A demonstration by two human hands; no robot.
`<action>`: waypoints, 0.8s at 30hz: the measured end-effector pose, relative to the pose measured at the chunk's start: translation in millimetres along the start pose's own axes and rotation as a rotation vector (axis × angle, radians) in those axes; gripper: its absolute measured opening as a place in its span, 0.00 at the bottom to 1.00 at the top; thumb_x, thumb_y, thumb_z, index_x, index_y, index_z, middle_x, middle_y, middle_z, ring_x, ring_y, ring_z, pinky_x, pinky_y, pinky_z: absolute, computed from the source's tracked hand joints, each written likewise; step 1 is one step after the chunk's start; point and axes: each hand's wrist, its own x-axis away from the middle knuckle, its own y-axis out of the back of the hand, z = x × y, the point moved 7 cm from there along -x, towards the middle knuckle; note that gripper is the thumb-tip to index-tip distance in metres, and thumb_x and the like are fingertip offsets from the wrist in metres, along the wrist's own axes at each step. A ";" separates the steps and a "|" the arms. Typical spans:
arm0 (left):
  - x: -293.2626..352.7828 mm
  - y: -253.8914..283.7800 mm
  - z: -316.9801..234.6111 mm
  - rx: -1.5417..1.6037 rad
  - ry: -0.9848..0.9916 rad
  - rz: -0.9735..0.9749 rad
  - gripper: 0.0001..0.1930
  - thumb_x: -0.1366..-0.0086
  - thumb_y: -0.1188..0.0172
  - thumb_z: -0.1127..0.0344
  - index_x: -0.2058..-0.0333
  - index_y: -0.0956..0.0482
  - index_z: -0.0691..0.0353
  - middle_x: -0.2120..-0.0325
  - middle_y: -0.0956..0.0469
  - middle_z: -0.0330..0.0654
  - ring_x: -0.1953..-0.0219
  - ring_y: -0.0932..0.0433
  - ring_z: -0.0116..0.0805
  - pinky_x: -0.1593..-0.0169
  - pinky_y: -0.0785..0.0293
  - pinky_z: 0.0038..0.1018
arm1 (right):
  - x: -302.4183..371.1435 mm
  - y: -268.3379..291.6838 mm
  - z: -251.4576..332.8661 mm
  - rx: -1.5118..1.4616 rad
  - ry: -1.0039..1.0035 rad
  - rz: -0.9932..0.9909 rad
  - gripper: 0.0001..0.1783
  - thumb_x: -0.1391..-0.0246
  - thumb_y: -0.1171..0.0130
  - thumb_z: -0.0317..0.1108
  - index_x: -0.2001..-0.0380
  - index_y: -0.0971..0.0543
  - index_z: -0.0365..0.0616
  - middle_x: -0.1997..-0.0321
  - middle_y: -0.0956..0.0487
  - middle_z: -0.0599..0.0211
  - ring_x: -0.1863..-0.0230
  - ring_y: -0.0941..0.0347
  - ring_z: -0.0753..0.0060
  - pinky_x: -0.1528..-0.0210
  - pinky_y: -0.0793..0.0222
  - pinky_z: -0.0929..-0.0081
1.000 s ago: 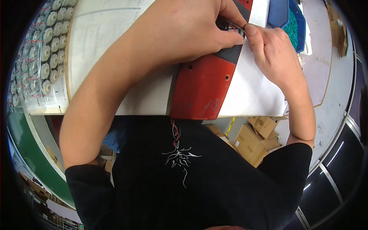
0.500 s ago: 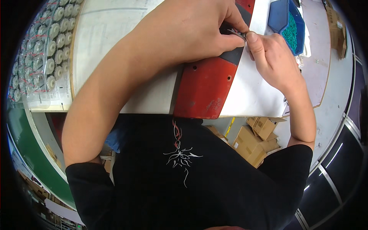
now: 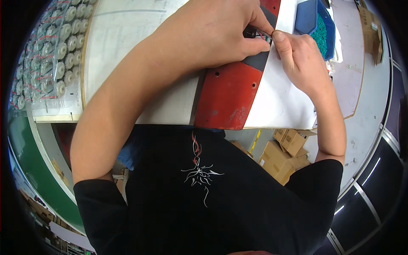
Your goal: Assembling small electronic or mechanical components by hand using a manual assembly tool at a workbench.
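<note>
A long red block with a dark grey middle band (image 3: 231,95) lies on the table's front part, reaching to its edge. My left hand (image 3: 221,32) is laid over the grey band, its thumb and index finger closing in from both sides on a small dark part. What its other fingers grip is hidden. Thin wires (image 3: 262,36), one of them red, run out between those fingertips. From the right, my right hand (image 3: 304,59) meets them, thumb and index finger pinched on the wire ends beside the block.
A blue bin (image 3: 308,17) of small green pieces (image 3: 321,36) stands at the back right. At the far left lie rows of white round parts (image 3: 61,70) in clear plastic trays. Cardboard boxes (image 3: 276,159) sit below the white table (image 3: 280,106).
Both hands stay at the same spot on the block. The fingertips have shifted slightly, and the red wire between them shows more clearly.
</note>
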 end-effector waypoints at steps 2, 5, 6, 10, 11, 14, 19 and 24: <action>-0.5 -0.7 0.2 0.012 0.009 0.008 0.10 0.41 0.33 0.67 0.62 0.10 0.64 0.76 0.22 0.47 0.67 0.22 0.43 0.62 0.26 0.37 | 0.1 1.2 1.6 0.075 0.052 -0.041 0.33 0.23 0.61 0.49 0.76 0.25 0.33 0.80 0.27 0.43 0.75 0.32 0.36 0.69 0.35 0.51; -0.7 -0.3 1.0 -0.029 0.018 0.032 0.10 0.40 0.32 0.66 0.62 0.10 0.64 0.76 0.23 0.47 0.66 0.22 0.43 0.61 0.26 0.37 | -2.4 -0.9 2.6 0.119 0.070 -0.003 0.36 0.23 0.62 0.53 0.74 0.19 0.37 0.83 0.26 0.48 0.78 0.26 0.44 0.71 0.30 0.56; -1.0 0.5 0.9 -0.029 0.020 0.031 0.10 0.40 0.32 0.66 0.62 0.10 0.64 0.76 0.23 0.47 0.66 0.22 0.43 0.61 0.26 0.37 | -3.4 -1.4 3.3 0.141 0.080 0.012 0.37 0.23 0.63 0.54 0.74 0.16 0.38 0.85 0.25 0.50 0.80 0.24 0.49 0.72 0.27 0.58; -0.6 6.5 0.1 -0.037 0.020 0.023 0.11 0.40 0.32 0.65 0.61 0.11 0.64 0.75 0.21 0.47 0.66 0.22 0.43 0.60 0.26 0.37 | -8.4 2.9 3.5 0.095 0.060 0.003 0.34 0.25 0.57 0.54 0.76 0.18 0.39 0.86 0.27 0.52 0.80 0.24 0.51 0.73 0.27 0.60; 1.4 9.0 -2.6 0.000 -0.007 0.003 0.11 0.40 0.32 0.64 0.61 0.11 0.64 0.74 0.20 0.48 0.65 0.22 0.43 0.59 0.26 0.37 | -7.1 6.4 3.0 0.097 0.065 -0.010 0.34 0.25 0.57 0.54 0.76 0.18 0.39 0.86 0.27 0.52 0.80 0.24 0.51 0.73 0.27 0.60; 4.2 24.5 -17.2 0.057 -0.083 -0.033 0.12 0.39 0.31 0.63 0.60 0.11 0.64 0.72 0.18 0.49 0.64 0.21 0.43 0.56 0.26 0.36 | 8.0 17.3 -6.6 -0.025 -0.004 -0.019 0.20 0.30 0.46 0.43 0.68 0.21 0.34 0.75 0.25 0.50 0.78 0.32 0.53 0.72 0.35 0.62; 21.3 77.0 -18.6 -0.528 0.039 -0.367 0.11 0.41 0.31 0.65 0.61 0.14 0.62 0.68 0.18 0.46 0.62 0.19 0.45 0.56 0.24 0.36 | 7.3 27.3 40.6 -0.286 0.194 -0.426 0.12 0.39 0.35 0.36 0.60 0.18 0.36 0.66 0.22 0.55 0.75 0.31 0.64 0.72 0.33 0.70; 28.7 66.0 7.8 -0.986 0.127 -0.340 0.06 0.42 0.34 0.68 0.66 0.19 0.61 0.68 0.18 0.44 0.60 0.20 0.46 0.59 0.25 0.42 | -23.0 32.9 19.9 -0.171 0.188 -0.525 0.14 0.42 0.30 0.32 0.54 0.17 0.40 0.59 0.20 0.61 0.70 0.27 0.71 0.70 0.31 0.75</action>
